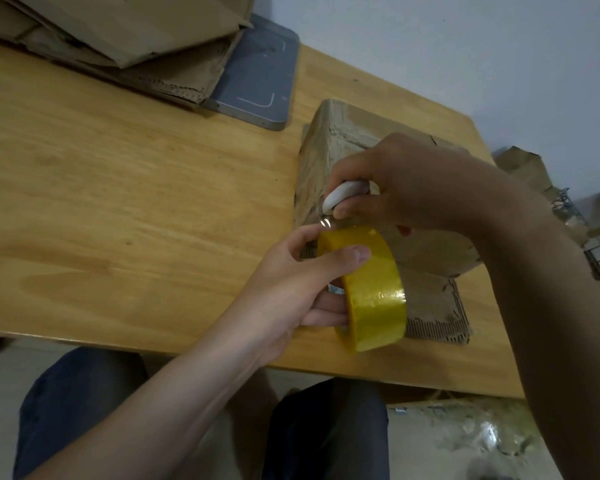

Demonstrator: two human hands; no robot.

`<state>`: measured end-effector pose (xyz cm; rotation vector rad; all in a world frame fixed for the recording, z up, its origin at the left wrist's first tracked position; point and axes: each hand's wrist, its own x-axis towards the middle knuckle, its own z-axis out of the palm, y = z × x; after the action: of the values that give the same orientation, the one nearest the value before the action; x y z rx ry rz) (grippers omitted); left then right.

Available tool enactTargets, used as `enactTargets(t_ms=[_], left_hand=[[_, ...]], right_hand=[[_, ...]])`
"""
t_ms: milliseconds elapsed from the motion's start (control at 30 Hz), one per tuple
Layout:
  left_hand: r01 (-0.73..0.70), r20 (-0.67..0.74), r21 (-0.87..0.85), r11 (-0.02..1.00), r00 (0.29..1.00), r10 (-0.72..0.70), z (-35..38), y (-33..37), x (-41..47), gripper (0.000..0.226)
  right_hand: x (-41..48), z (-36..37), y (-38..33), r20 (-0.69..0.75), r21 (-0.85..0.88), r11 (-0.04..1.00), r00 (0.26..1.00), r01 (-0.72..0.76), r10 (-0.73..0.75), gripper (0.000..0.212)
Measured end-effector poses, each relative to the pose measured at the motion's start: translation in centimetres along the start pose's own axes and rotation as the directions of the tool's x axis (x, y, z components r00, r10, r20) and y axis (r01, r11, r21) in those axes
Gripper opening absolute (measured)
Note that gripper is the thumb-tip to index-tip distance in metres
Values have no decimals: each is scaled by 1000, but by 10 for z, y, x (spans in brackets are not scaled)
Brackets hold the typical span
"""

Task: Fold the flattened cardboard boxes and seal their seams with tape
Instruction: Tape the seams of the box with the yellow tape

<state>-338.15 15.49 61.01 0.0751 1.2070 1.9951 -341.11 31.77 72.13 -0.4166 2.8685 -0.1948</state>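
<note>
On the bench (118, 202), one box (321, 161) was nearly taped; left grip (291, 282) held the tape (378, 292), right grip (413, 188) pinched a cutter (340, 195); flat boxes (118, 29) lay unfolded.

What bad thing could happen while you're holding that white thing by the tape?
The white tool in the right hand sits right beside a fingertip of the left hand, so if it is a cutter, it might nick that finger. The short strip of tape between the tape roll and the box could snap back and stick to itself. Pulling on it might also tip the box.
</note>
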Motion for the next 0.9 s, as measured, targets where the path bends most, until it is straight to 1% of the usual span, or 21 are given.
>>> enactTargets(t_ms=[267,367,533,633,700,833,900], left_hand=[[-10,-4,14,1000,1000,10,0,-1,0,75],[-18,-11,22,1000,1000,18,0,-1,1,76],[-24,-27,35,999,999,25,2,-2,1,67],[-34,-37,34,999,999,35,2,-4,2,57],[-32,-36,29,999,999,33,2,-4,4,55],[-30,-47,22,999,998,31,1,-5,6,50],[-27,-54,30,999,998,28,0,-5,6,51]], right_hand=[[-5,-1,2,-54,54,998,999,10,-7,5],[-5,-1,1,-39,47,999,999,12,-10,4],[1,7,0,-20,-52,999,1000,5,-6,5],[7,11,0,-15,-162,985,998,55,-58,8],[7,11,1,-18,-175,982,997,73,-77,5],[-2,5,10,-75,-137,984,990,112,-123,11],[-6,0,14,-94,-89,992,991,87,-96,9]])
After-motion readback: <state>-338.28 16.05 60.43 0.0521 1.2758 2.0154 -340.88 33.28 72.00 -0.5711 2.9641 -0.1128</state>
